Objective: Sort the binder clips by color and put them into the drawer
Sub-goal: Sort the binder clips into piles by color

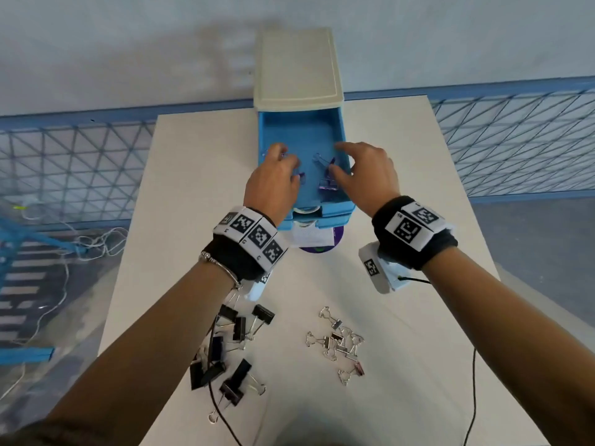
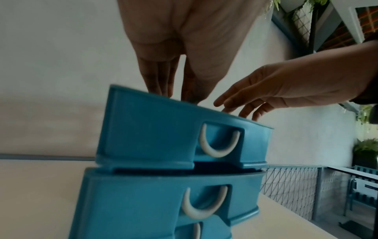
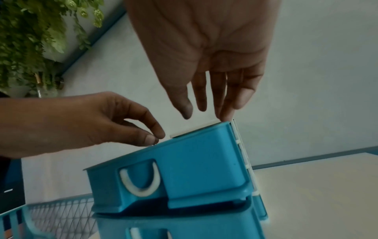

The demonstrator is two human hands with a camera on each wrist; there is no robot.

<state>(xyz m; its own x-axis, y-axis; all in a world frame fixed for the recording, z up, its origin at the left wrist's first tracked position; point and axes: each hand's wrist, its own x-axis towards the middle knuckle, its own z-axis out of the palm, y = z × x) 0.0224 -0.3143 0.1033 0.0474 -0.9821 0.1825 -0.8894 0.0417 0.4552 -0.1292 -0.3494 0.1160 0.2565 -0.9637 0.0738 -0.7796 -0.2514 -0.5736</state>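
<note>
The top blue drawer (image 1: 299,133) stands pulled out of a small cabinet with a cream top (image 1: 297,66). Purple binder clips (image 1: 328,186) lie on its floor near the front. My left hand (image 1: 289,165) is over the drawer's left side, thumb and forefinger pinching a purple clip (image 1: 283,156). My right hand (image 1: 338,159) hovers over the right side, fingers spread and empty. The wrist views show the drawer front (image 2: 153,129) (image 3: 194,161) from below, with the left hand (image 2: 174,93) (image 3: 155,137) and the right hand (image 2: 235,108) (image 3: 204,111) dipping over its rim.
On the white table (image 1: 418,220), a pile of black binder clips (image 1: 225,349) lies near left and silver clips (image 1: 338,342) near right. A second drawer (image 2: 143,194) sits slightly out below. Black cables (image 1: 473,397) trail off the front edge. Blue mesh railing (image 1: 515,140) flanks the table.
</note>
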